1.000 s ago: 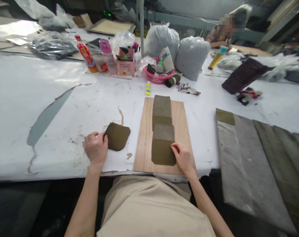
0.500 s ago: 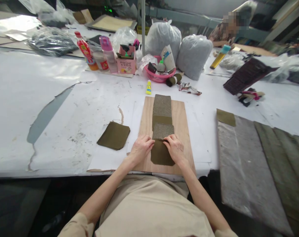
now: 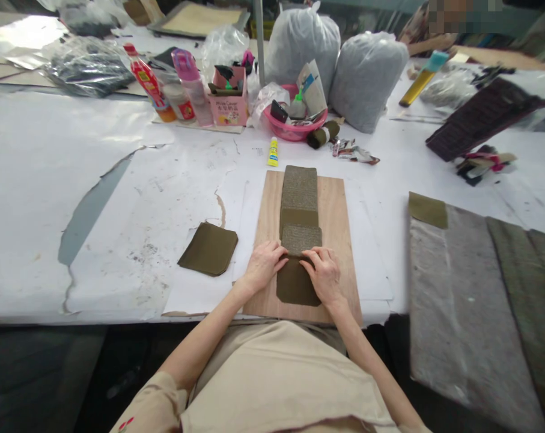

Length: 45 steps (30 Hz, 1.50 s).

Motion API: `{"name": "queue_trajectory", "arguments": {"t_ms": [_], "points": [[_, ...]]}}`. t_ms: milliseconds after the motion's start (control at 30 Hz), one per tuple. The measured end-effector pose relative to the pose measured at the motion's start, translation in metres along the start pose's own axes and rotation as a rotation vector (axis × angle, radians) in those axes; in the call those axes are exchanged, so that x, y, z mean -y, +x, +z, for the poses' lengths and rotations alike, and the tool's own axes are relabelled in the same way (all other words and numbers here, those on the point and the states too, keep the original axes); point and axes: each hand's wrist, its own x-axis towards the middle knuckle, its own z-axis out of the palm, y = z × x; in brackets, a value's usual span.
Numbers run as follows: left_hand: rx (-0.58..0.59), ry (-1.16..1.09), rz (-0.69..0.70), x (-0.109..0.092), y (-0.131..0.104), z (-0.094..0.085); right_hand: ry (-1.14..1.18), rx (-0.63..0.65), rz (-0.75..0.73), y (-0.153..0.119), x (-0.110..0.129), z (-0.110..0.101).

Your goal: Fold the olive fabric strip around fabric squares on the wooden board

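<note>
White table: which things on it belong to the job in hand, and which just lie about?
Likely in the job: olive piece at left hand and right hand; wooden board; olive stack.

Probably just lying about: red-capped bottle; pink box; crumpled wrappers.

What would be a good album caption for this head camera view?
Two bare hands, left and right, at the upper edge of an olive patch on a wooden board.

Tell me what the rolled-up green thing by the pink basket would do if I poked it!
The green roll might roll a little, since its sides look round, though the pink basket beside it could stop it one way. It looks like wound-up cloth, so it's probably soft. The pale band around it would likely stop it unwinding.
</note>
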Motion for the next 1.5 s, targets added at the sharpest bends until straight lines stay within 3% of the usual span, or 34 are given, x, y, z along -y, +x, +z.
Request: {"name": "queue_trajectory", "arguments": {"t_ms": [267, 467, 700, 900, 1000, 1100, 1200, 1333, 1500], "points": [[0.056, -0.071, -0.062, 0.002, 0.003, -0.003, 0.048, 0.061, 0.010, 0.004, 0.000, 0.002], [0.068, -0.021, -0.080, -0.002, 0.008, -0.008, 0.132, 0.055, -0.100, -0.003, -0.007, 0.001], [0.214, 0.110, 0.175, -0.011, 0.023, -0.021, 0.145, 0.071, -0.094, -0.005, -0.011, 0.003], [0.242, 0.079, 0.152, -0.001, 0.025, -0.019, -0.015, 0.061, -0.017, -0.014, -0.041, -0.018], [0.224, 0.004, 0.127, 0.004, 0.023, -0.015, -0.044, -0.017, 0.052, -0.017, -0.053, -0.029], [0.216, -0.043, 0.110, 0.007, 0.022, -0.013, 0.089, -0.071, 0.033, -0.013, -0.047, -0.028], [0.205, -0.056, 0.114, 0.007, 0.023, -0.013, 0.227, -0.004, -0.053, -0.002, -0.029, -0.015], [0.188, -0.065, 0.117, 0.009, 0.022, -0.012, 0.225, 0.039, -0.106, 0.010, -0.010, 0.003], [0.104, -0.165, 0.103, 0.012, 0.016, -0.006, 0.199, 0.019, -0.105, 0.011, -0.008, 0.008]]}}
